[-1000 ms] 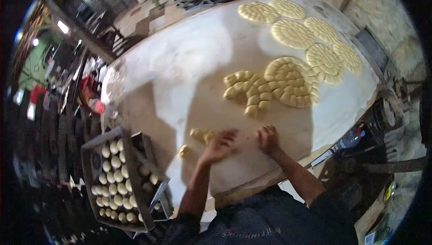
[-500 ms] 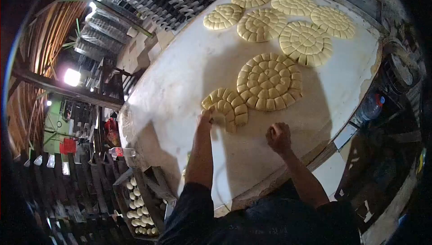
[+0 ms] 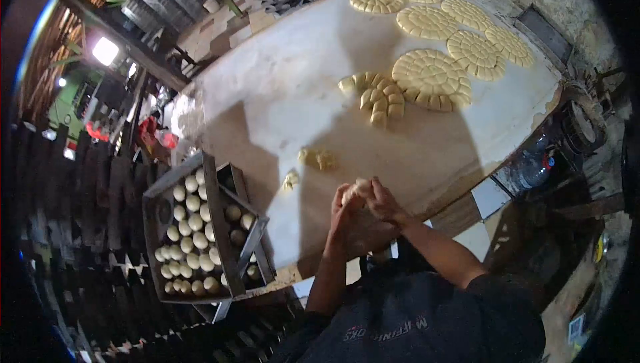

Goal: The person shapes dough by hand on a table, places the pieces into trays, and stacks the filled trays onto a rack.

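My left hand [image 3: 343, 202] and my right hand [image 3: 383, 203] meet above the near edge of the worktable. Their fingers close around a small lump of pale dough [image 3: 362, 188], mostly hidden by them. Beyond them lie a few dough pieces [image 3: 319, 158] and a smaller scrap [image 3: 291, 180]. Farther off, a curved group of dough segments [image 3: 383, 102] touches the side of a round of dough segments [image 3: 432, 78] set in rings.
Several more dough rounds [image 3: 427, 22] cover the far end of the white tabletop [image 3: 267, 90]. At left, a wooden crate [image 3: 217, 230] holds many dough balls [image 3: 193, 222]. A large plastic bottle [image 3: 533, 166] stands off the right edge.
Both hands have come back toward my body and together, away from the curved dough group, and now hold dough. The view has shifted, showing more of the crate.
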Demonstrator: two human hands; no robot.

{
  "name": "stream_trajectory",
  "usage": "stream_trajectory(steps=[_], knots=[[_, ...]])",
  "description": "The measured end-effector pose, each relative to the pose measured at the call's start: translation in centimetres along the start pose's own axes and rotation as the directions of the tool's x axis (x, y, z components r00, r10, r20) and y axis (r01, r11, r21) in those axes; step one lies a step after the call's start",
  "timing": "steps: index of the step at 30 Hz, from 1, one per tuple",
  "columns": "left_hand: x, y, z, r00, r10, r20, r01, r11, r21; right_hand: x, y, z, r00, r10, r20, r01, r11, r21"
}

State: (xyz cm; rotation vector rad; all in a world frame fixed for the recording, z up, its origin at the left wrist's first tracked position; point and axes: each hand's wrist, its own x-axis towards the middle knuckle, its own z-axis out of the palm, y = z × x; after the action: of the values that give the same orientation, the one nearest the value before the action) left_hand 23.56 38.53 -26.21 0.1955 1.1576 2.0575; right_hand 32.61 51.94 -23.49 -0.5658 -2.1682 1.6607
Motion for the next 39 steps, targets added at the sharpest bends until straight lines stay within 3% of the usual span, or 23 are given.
stream_trajectory(steps=[1,3,4,5,7,9,11,12,13,14,16,18,20,21,23,25,26,27,29,30,32,36,39], knots=[[-0.5,0.6,-0.1,0.999,0.037,0.015,-0.039,0.988,0.150,-0.6,0.1,1.3,1.000,0.020,0.014,-0.020,1.000,-0.022],[-1.7,2.5,-0.1,0.978,0.204,0.041,-0.199,0.860,0.469,-1.1,1.7,2.4,0.967,0.048,-0.251,-0.062,0.997,-0.047],[-2.6,3.5,-0.7,0.943,0.322,0.081,-0.298,0.713,0.634,-1.5,1.7,1.4,0.957,0.200,-0.208,-0.166,0.971,0.170],[-3.5,3.0,-2.2,0.950,0.308,0.057,-0.274,0.728,0.628,-1.5,1.7,-0.2,0.931,0.335,-0.145,-0.261,0.888,0.377],[-3.7,1.9,-4.9,0.888,0.425,-0.177,-0.292,0.818,0.496,-1.2,2.1,-4.5,0.889,0.285,-0.358,-0.057,0.846,0.530],[-6.6,3.2,-5.1,0.872,0.430,-0.233,-0.225,0.776,0.588,-0.9,-1.2,-9.7,0.831,0.295,-0.471,-0.079,0.902,0.425],[-7.8,4.5,-5.6,0.846,0.456,-0.275,-0.168,0.719,0.675,-1.0,2.6,-13.9,0.870,0.024,-0.492,0.044,0.991,0.125],[-7.7,5.0,-6.1,0.881,0.464,0.088,-0.279,0.361,0.890,-1.0,4.9,-16.1,0.876,0.012,-0.482,0.054,0.991,0.123],[-7.2,5.5,-6.3,0.860,0.304,0.410,-0.417,-0.047,0.908,-1.2,7.3,-18.3,0.943,-0.263,-0.206,0.152,0.886,-0.437],[-6.3,6.8,-5.9,0.863,0.310,0.400,-0.406,-0.048,0.913,-0.7,8.8,-19.8,0.925,-0.335,0.180,0.334,0.485,-0.808],[-3.2,9.5,-4.0,0.866,0.342,0.365,-0.291,-0.249,0.924,2.0,6.6,-20.6,0.938,-0.259,0.232,0.339,0.526,-0.780],[1.2,8.3,-2.4,0.860,0.419,0.289,-0.187,-0.269,0.945,6.7,6.9,-20.8,0.901,-0.391,0.185,0.386,0.532,-0.753],[4.0,6.5,0.3,0.875,0.427,0.226,-0.167,-0.173,0.971,9.2,5.7,-17.3,0.953,-0.300,0.044,0.257,0.723,-0.641],[4.0,5.3,2.0,0.884,0.413,0.219,-0.156,-0.182,0.971,8.6,7.1,-14.8,0.948,-0.295,0.123,0.300,0.690,-0.658],[2.7,2.7,6.0,0.969,0.248,-0.002,-0.032,0.132,0.991,5.2,7.0,-11.8,0.900,-0.280,0.335,0.436,0.611,-0.660],[-1.2,-2.7,4.4,0.950,0.221,0.223,-0.187,-0.171,0.967,1.7,5.3,-13.1,0.779,-0.268,0.568,0.596,0.599,-0.535],[-4.7,-9.1,-5.3,0.862,0.222,0.456,-0.334,-0.430,0.839,1.4,6.0,-15.7,0.688,-0.283,0.669,0.663,0.620,-0.420],[-6.1,-6.0,-3.5,0.856,0.197,0.477,-0.424,-0.261,0.868,2.3,7.2,-18.0,0.679,-0.292,0.674,0.671,0.620,-0.407],[-6.0,-0.9,-2.6,0.863,0.293,0.412,-0.313,-0.329,0.891,4.9,9.8,-21.1,0.616,-0.209,0.760,0.778,0.011,-0.628],[-3.5,3.0,-0.3,0.877,0.316,0.361,-0.245,-0.352,0.903,7.4,9.2,-21.1,0.609,-0.216,0.764,0.784,0.015,-0.621],[1.7,5.5,1.1,0.809,0.537,0.241,-0.122,-0.248,0.961,12.4,6.3,-20.0,0.877,-0.249,0.411,0.468,0.638,-0.612],[5.7,1.4,5.9,0.812,0.583,-0.010,0.022,-0.014,1.000,12.7,4.3,-14.5,0.941,-0.206,0.269,0.327,0.760,-0.562],[0.7,-0.2,7.1,0.835,0.550,-0.022,0.003,0.035,0.999,7.9,5.9,-15.8,0.777,-0.433,0.458,0.629,0.559,-0.539]])
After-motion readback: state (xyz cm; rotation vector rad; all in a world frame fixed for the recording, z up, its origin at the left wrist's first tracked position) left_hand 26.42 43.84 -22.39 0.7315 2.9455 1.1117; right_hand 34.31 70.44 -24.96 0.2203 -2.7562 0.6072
